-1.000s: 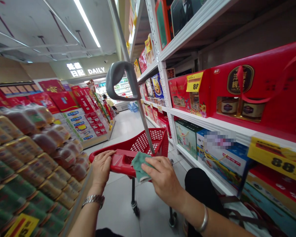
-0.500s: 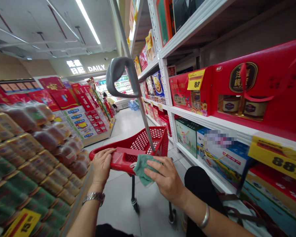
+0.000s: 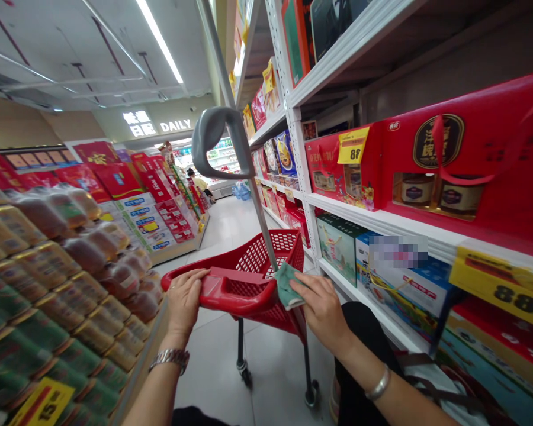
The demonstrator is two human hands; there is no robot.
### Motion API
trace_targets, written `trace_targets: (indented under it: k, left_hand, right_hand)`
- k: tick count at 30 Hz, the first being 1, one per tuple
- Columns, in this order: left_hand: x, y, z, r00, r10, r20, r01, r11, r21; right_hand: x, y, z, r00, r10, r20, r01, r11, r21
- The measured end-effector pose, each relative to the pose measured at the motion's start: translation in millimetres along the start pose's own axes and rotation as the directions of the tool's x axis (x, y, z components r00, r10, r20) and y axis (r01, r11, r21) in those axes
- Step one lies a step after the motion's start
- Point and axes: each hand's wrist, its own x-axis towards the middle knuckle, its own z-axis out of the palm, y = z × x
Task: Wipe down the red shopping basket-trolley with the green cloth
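**Two-handed hold in a shop aisle**

From the head camera, the person's left hand (image 3: 184, 302) has a closed grip around the handle of a red shopping cart (image 3: 244, 291), fingers curled over it; the right hand (image 3: 324, 310) has a closed grip on a folded green cloth (image 3: 288, 286), which sits just beside the cart's grey metal pole (image 3: 258, 201), above the cart's rim; the pole rises to a curved grey handle (image 3: 209, 142); a silver wristwatch (image 3: 169, 360) circles the left wrist, and a silver bangle (image 3: 379, 383) the right; on the right, white metal shelving (image 3: 302, 177) carries red gift boxes (image 3: 448, 160) and yellow price tags (image 3: 352, 145); on the left stand shrink-wrapped packs of cans (image 3: 48, 307); the cart stands on pale floor tiles (image 3: 213, 373); far down the aisle, a small figure (image 3: 196, 180) stands near a lit DAILY sign (image 3: 176, 126).
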Motion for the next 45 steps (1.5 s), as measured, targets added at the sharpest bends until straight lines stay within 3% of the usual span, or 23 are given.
trace_targets:
  k: [4, 9, 15, 23, 29, 34, 40, 45]
  left_hand:
    - [0, 1, -0.6, 1.000, -0.015, 0.011, 0.015, 1.000, -0.012]
    - [1, 4, -2.5, 1.000, -0.014, 0.026, 0.014, 1.000, -0.011]
    - [0, 5, -2.9, 0.999, -0.016, 0.037, 0.016, 1.000, -0.001]
    - [-1, 7, 0.7, 1.000, 0.005, 0.000, -0.005, 1.000, 0.008]
    - [-1, 7, 0.7, 1.000, 0.008, 0.002, -0.008, 1.000, 0.026]
    - [-1, 5, 0.6, 1.000, 0.009, -0.008, -0.009, 1.000, 0.016]
    - [-1, 4, 0.4, 1.000, 0.020, -0.017, -0.020, 1.000, 0.005]
    - [-1, 3, 0.2, 0.999, 0.035, -0.011, -0.035, 0.999, 0.013]
  right_hand:
    - [16, -30, -11, 0.991, -0.129, -0.045, 0.133, 0.987, 0.088]
    - [18, -57, 3, 0.965, -0.260, 0.037, 0.256, 0.961, 0.103]
    - [8, -55, 15, 0.965, -0.248, 0.084, 0.240, 0.966, 0.091]
    - [9, -44, 8, 0.981, -0.192, -0.006, 0.191, 0.968, 0.166]
    - [4, -29, 10, 0.996, -0.086, -0.009, 0.086, 0.974, 0.209]
    - [-7, -7, 19, 0.990, 0.137, 0.031, -0.140, 0.957, 0.253]
    - [-28, 18, 38, 0.909, 0.406, 0.089, -0.408, 0.829, 0.384]
    - [-27, 28, 37, 0.842, 0.538, -0.024, -0.486, 0.779, 0.396]
